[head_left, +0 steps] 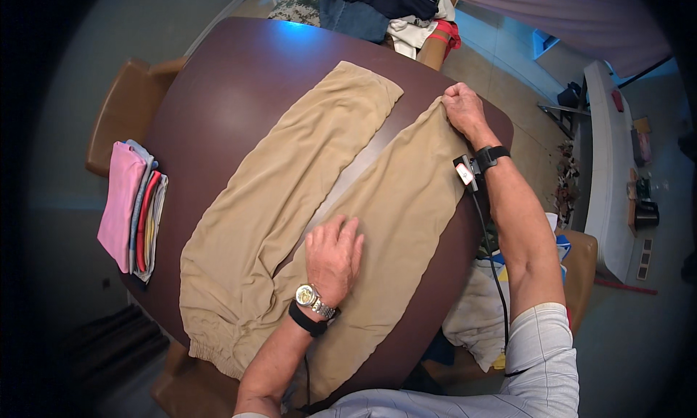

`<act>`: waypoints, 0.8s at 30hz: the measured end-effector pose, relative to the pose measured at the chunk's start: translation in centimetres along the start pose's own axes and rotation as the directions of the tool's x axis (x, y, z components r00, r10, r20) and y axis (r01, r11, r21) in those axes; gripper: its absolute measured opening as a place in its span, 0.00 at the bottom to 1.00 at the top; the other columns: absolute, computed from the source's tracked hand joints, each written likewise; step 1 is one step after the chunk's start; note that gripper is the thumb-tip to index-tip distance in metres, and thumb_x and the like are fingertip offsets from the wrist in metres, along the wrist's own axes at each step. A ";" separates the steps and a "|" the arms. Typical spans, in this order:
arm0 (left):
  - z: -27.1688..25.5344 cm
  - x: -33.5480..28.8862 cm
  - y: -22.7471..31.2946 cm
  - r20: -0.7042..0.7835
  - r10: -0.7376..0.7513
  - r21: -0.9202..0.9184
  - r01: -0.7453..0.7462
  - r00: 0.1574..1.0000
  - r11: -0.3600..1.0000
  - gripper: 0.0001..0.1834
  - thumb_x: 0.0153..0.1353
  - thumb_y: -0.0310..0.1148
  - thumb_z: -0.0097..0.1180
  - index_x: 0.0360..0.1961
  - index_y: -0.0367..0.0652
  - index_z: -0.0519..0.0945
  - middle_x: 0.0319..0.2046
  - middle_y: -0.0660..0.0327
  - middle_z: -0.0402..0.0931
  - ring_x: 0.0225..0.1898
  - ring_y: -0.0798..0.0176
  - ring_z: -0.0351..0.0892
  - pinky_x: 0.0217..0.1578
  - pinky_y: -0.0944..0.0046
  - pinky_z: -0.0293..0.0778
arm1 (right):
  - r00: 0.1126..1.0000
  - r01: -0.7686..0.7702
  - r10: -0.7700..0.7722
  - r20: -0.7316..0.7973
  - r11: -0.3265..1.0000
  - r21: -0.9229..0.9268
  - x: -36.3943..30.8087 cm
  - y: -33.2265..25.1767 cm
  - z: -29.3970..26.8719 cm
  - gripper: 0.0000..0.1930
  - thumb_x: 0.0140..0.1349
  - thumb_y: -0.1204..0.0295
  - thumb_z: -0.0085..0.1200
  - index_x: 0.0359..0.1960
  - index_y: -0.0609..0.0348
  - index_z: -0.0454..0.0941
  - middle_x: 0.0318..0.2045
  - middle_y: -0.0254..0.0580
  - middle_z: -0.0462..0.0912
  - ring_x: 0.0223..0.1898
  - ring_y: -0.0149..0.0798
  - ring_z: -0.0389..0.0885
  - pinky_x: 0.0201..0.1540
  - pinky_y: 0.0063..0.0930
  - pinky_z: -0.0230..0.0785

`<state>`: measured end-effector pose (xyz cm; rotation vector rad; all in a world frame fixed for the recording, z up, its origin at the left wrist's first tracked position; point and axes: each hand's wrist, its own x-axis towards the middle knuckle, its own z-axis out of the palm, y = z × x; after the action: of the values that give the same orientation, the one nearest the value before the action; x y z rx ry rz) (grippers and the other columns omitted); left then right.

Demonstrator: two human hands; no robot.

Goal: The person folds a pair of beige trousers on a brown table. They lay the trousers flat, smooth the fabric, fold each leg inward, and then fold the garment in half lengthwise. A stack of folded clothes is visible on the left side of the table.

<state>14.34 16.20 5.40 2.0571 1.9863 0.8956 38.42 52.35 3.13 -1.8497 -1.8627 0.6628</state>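
Tan trousers (254, 193) with an elastic waistband lie spread on the dark table, waist at the near left and both legs reaching toward the far side. My left hand (334, 258) rests flat on the right-hand leg near its top, fingers stretched out. At the far right, my right hand (465, 109) is closed on the outer corner of that leg's hem, pulling the fabric into a point there. The left leg lies loose with some wrinkles, and a strip of table shows between the two legs.
A folded stack of clothes (120, 207) sits at the table's (218, 77) left edge. More clothes (377, 4) are heaped on a chair at the far side. Another pile (475, 316) lies on a chair at the right. A black cable (496, 265) hangs from a small device at my right wrist.
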 end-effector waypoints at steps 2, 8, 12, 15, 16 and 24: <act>-0.2 0.5 -0.6 0.000 -0.056 0.005 0.056 0.998 0.998 0.18 0.69 0.28 0.68 0.58 0.40 0.84 0.53 0.50 0.84 0.52 0.43 0.81 0.53 0.46 0.75 | 0.998 0.031 -0.030 -0.046 0.999 0.010 0.0 0.2 0.0 0.15 0.69 0.63 0.66 0.52 0.57 0.86 0.46 0.48 0.93 0.50 0.48 0.91 0.58 0.41 0.81; -0.9 1.3 -1.9 0.021 -0.157 0.083 0.155 0.987 0.984 0.14 0.68 0.28 0.69 0.52 0.41 0.84 0.42 0.51 0.80 0.48 0.43 0.81 0.50 0.45 0.75 | 1.000 -0.011 0.012 -0.016 0.997 0.075 0.8 0.1 -0.2 0.23 0.67 0.60 0.71 0.58 0.61 0.86 0.43 0.41 0.92 0.45 0.35 0.89 0.54 0.33 0.82; -0.3 1.0 -3.2 0.016 -0.163 0.106 0.160 0.987 0.981 0.08 0.68 0.30 0.67 0.46 0.42 0.84 0.40 0.52 0.78 0.46 0.44 0.81 0.46 0.44 0.75 | 0.999 -0.042 0.041 0.016 0.996 0.079 0.6 0.0 -0.5 0.27 0.64 0.58 0.73 0.60 0.61 0.85 0.46 0.45 0.93 0.51 0.44 0.91 0.59 0.39 0.82; 0.2 1.0 -3.7 0.013 -0.164 0.108 0.161 0.986 0.981 0.04 0.68 0.29 0.66 0.40 0.41 0.83 0.38 0.52 0.77 0.43 0.43 0.81 0.44 0.43 0.76 | 0.999 -0.036 0.036 0.006 0.996 0.082 0.7 0.4 -0.7 0.30 0.62 0.55 0.72 0.60 0.61 0.84 0.49 0.48 0.93 0.54 0.48 0.91 0.61 0.42 0.81; 0.2 1.1 -3.8 0.008 -0.160 0.109 0.158 0.987 0.981 0.04 0.68 0.28 0.66 0.39 0.41 0.83 0.38 0.51 0.77 0.43 0.43 0.81 0.43 0.43 0.76 | 1.000 -0.031 0.031 -0.002 0.996 0.083 0.7 0.5 -0.6 0.30 0.62 0.55 0.72 0.61 0.61 0.84 0.49 0.48 0.93 0.54 0.48 0.91 0.61 0.43 0.81; 0.4 1.2 -4.1 -0.032 -0.166 0.049 0.168 0.986 0.985 0.04 0.69 0.22 0.64 0.41 0.38 0.80 0.38 0.48 0.78 0.41 0.38 0.80 0.42 0.42 0.77 | 0.999 0.030 -0.028 -0.044 0.998 0.047 1.2 0.4 -0.3 0.27 0.63 0.53 0.71 0.54 0.60 0.84 0.45 0.48 0.92 0.51 0.50 0.91 0.59 0.45 0.81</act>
<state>10.95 17.88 3.43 1.8778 2.1796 0.8521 38.87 53.58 3.14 -1.7891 -1.8268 0.6462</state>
